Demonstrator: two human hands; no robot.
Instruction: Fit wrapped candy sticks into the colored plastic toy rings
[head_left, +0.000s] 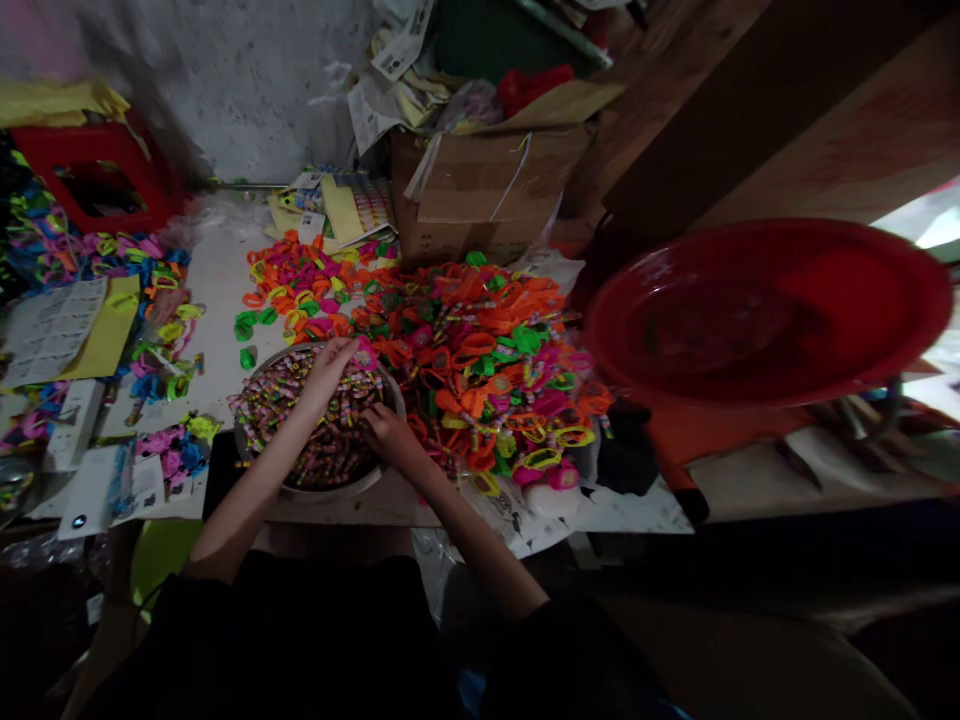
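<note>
My left hand point(332, 368) is over the far side of a round metal bowl point(341, 492), its fingers closed on a bright pink toy watch point(364, 354). The bowl is filled with small striped candy rolls point(319, 450) in wrappers. At the bowl's right inner side, my right hand point(384, 432) has its fingers bent down among the rolls. Those fingertips are partly hidden, so what they hold cannot be made out. Right beside the bowl lies a big heap of plastic toy watches point(487, 370) in orange, green, pink and yellow, with some rolls among them.
Behind the heap stands a cardboard box point(495, 180), with printed yellow cards point(349, 210) to its left. A large red basin point(765, 395) is at the right. A red stool point(97, 175) and more colourful toy pieces point(169, 450) are on the left.
</note>
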